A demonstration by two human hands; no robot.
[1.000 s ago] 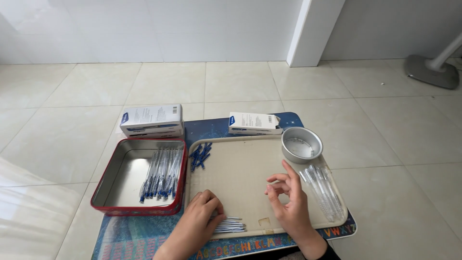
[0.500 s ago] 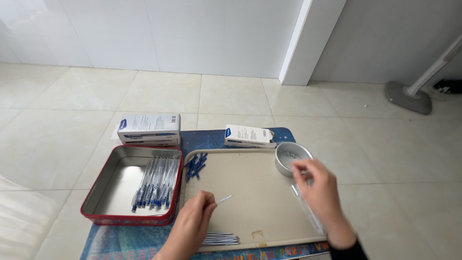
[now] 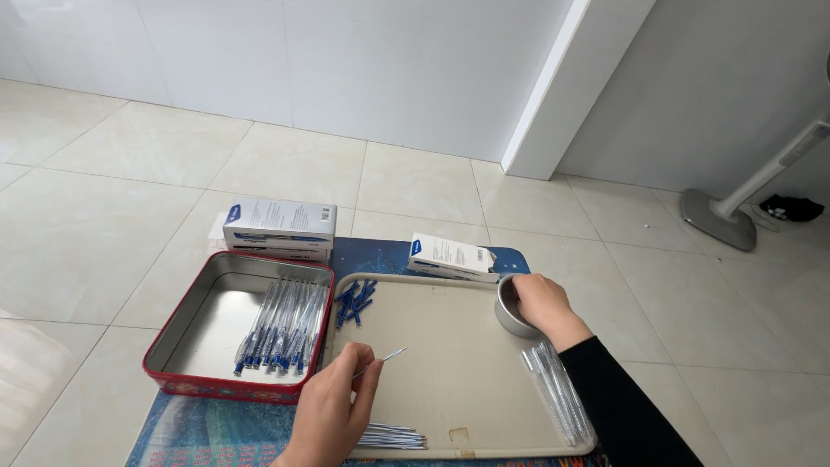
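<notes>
Right hand (image 3: pixel 538 303) reaches into the round metal tin (image 3: pixel 512 313); fingertips are hidden inside, so its grip cannot be told, nor what the tin holds. Left hand (image 3: pixel 333 406) is cut off at the frame bottom; thumb and forefinger pinch a thin pen refill (image 3: pixel 380 361), tip pointing up and away to its right. The refill sits above the beige tray (image 3: pixel 432 363). Below the left hand lies a refill bundle (image 3: pixel 391 437); just beside its left, a red tin (image 3: pixel 186 346) w/ assembled blue pens (image 3: pixel 284 333). Clear pen barrels (image 3: pixel 558 399) lie near the right forearm. Vs. 0.5 s ago: right hand has dropped from above the tin into it; left hand approx. unchanged.
</notes>
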